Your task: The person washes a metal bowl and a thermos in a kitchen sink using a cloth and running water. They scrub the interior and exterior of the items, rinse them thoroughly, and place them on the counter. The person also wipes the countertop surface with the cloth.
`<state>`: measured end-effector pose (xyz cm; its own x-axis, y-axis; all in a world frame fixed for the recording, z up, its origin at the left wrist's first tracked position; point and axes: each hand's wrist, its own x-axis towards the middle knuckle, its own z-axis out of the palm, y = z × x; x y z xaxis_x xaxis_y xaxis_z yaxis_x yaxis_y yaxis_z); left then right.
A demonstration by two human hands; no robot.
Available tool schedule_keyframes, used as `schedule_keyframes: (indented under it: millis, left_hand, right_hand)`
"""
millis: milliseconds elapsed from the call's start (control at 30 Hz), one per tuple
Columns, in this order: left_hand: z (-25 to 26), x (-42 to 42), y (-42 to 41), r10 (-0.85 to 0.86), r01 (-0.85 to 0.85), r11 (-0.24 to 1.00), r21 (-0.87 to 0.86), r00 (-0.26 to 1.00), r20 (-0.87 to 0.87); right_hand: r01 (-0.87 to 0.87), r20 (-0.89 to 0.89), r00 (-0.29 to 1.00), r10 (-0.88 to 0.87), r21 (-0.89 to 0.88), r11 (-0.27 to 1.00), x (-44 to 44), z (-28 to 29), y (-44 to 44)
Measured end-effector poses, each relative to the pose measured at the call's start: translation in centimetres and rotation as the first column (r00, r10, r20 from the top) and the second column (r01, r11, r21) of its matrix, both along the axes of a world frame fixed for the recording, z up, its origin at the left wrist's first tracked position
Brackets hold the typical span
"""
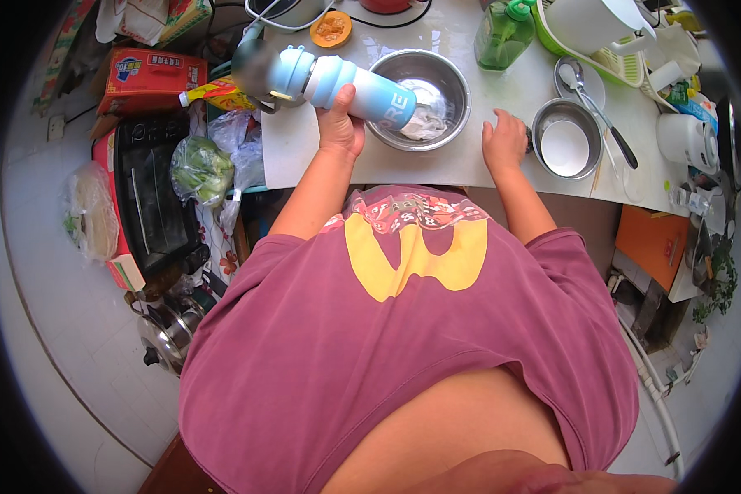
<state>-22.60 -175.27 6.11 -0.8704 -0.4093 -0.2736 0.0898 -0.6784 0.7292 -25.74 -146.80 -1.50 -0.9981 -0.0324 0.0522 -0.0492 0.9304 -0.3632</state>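
My left hand (341,126) is closed around a light blue insulated bottle (361,92), tilted nearly level, its base over the left side of a large stainless steel bowl (463,126). A whitish, wet-looking mass (425,123) lies in that bowl. The bottle's lid end (291,73) points left, next to a blurred patch. My right hand (506,142) rests at the table's front part, thumb and forefinger apart, between the large bowl and a smaller steel bowl (594,148) with white content. Something dark sits against its outer fingers; whether they touch it is unclear.
A cut pumpkin half (331,29) and green pump bottle (503,37) stand behind on the white table (302,163). At right are a long-handled spoon (605,120), a green dish rack (623,71) and a white pot (685,139). Bagged greens (202,170) hang near the left edge.
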Motion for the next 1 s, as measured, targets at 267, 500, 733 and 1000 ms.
schedule_keyframes:
  millis: [267, 500, 733, 1000]
  left_hand:
    - [-0.3, -0.1, -0.1, 0.037, -0.035, 0.998, -0.053, 0.998, 0.042]
    - [0.0, 0.0, 0.8, 0.074, -0.075, 0.986, -0.146, 0.997, -0.012]
    - [2.4, -0.5, 2.0, 0.109, -0.116, 0.98, -0.165, 0.993, -0.047]
    - [3.5, 0.0, 2.4, 0.089, -0.108, 0.971, -0.211, 0.991, -0.099]
  right_hand:
    - [0.072, 0.014, 0.997, -0.077, 0.219, 0.973, 0.1, -7.1, 2.3]
    - [-0.28, -0.299, 0.939, 0.169, -0.378, 0.883, -0.6, 2.9, -2.7]
    - [-0.693, -0.57, 0.696, 0.437, -0.371, 0.618, 1.2, 10.7, -9.0]
    - [-0.729, -0.564, 0.664, 0.49, -0.344, 0.591, 0.3, 11.0, -8.8]
